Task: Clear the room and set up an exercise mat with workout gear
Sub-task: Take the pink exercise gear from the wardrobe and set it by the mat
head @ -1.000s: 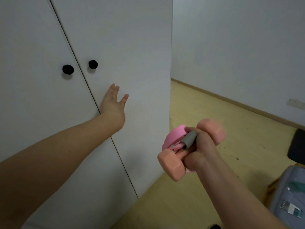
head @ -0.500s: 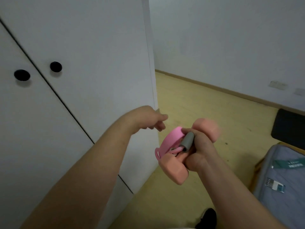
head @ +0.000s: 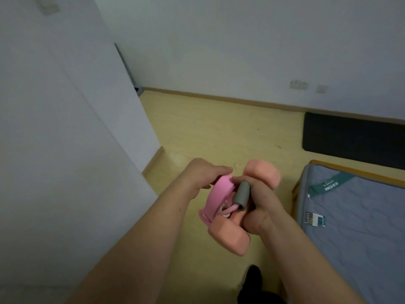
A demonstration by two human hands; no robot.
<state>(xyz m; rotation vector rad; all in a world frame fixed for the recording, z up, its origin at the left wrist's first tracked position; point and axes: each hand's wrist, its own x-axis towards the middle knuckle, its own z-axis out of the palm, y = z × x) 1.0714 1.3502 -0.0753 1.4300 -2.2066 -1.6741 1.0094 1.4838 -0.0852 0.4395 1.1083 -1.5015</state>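
My right hand [head: 260, 205] is closed around a salmon-pink dumbbell [head: 230, 235], one head low near my wrist and the other above my knuckles. The same hand also clamps the grey foam handle [head: 241, 195] of a pink resistance band [head: 219, 194]. My left hand [head: 201, 175] pinches the upper edge of that pink band with thumb and fingers. A black exercise mat [head: 350, 137] lies flat on the floor at the right, along the far wall.
A white wardrobe [head: 65, 139] fills the left side. A blue-grey quilted mattress [head: 361, 227] on a wooden frame occupies the lower right. Yellow floor [head: 219, 128] stretches to the far wall, which carries sockets [head: 299, 84]. A dark shoe [head: 252, 279] shows at the bottom.
My left hand left the wardrobe door, swung right and took hold of the pink band. The view turned right, away from the wardrobe knobs, toward the floor, mat and mattress.
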